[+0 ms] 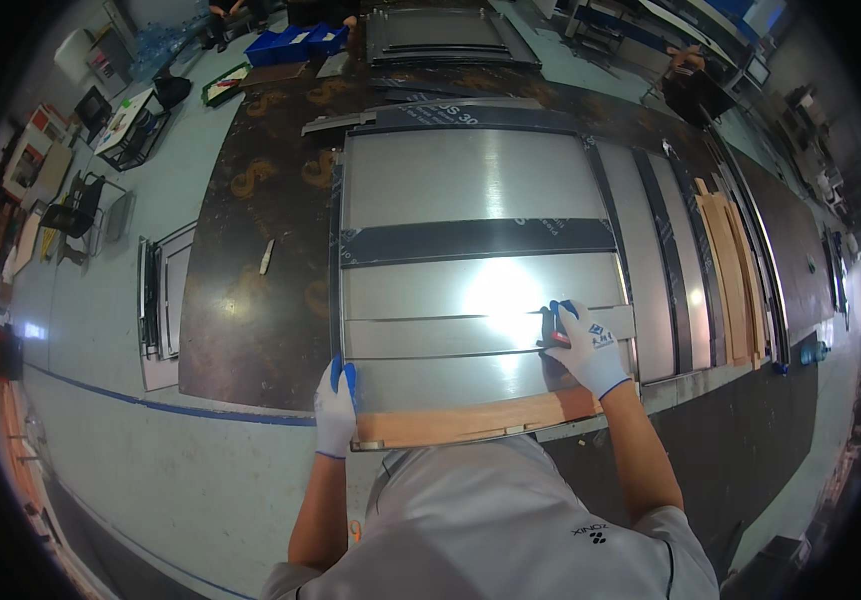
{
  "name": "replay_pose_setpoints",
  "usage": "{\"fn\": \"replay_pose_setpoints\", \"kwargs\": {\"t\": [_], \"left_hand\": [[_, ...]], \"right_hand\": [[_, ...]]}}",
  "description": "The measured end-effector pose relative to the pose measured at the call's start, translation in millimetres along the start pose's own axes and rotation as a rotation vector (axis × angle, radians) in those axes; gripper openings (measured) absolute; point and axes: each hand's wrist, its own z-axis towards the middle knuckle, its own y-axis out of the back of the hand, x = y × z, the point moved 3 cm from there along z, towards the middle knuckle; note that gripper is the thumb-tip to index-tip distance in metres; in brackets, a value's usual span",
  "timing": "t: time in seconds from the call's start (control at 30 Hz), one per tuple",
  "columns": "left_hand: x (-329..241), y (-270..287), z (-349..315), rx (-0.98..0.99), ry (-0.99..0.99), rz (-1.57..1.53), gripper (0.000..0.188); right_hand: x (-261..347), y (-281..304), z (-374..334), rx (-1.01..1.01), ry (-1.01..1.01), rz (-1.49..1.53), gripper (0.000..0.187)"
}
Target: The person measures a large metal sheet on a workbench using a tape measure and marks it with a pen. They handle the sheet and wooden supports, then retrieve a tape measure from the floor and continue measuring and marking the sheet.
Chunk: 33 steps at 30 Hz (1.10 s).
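Observation:
A large silvery metal panel (430,175) with a raised rim lies on the dark table in front of me. A metal strip (430,332) crosses it, and a wooden strip (480,416) runs along its near edge. My left hand (334,410), in a white glove with blue fingertips, grips the panel's left edge near the close corner. My right hand (590,350), gloved alike, is closed over the right part of the metal strip. In its fingers is a small black-and-red tool (556,338); its exact kind is partly hidden.
To the right stand long wooden strips (730,280) and further metal panels (640,230). A small light-coloured tool (267,256) lies on the dark table (240,340). Blue bins (295,44) and stacked frames (440,35) are at the far end. Other people sit or stand beyond.

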Motion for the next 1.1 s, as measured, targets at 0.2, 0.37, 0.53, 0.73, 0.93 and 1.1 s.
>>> {"fn": "replay_pose_setpoints", "kwargs": {"t": [0.2,0.37,0.53,0.73,0.93,1.1], "left_hand": [[-3,3,-3,0.053,0.176,-0.092,0.044],[-56,11,-8,-0.174,-0.378,0.138,0.042],[-127,-7,7,0.080,-0.645,0.389,0.061],[-151,-63,20,0.466,-0.676,0.773,0.055],[-141,-52,-13,0.486,-0.857,0.721,0.036],[-127,-47,-45,0.698,-0.598,0.656,0.044]], "right_hand": [[-5,5,-5,-0.157,0.077,-0.001,0.074],[-11,16,-17,-0.140,0.085,0.054,0.074],[-7,17,-29,-0.160,0.107,0.042,0.081],[-5,-3,-37,-0.107,0.026,0.059,0.081],[-8,-8,-79,-0.118,0.009,0.031,0.057],[-16,-12,-118,-0.184,0.000,0.057,0.043]]}}
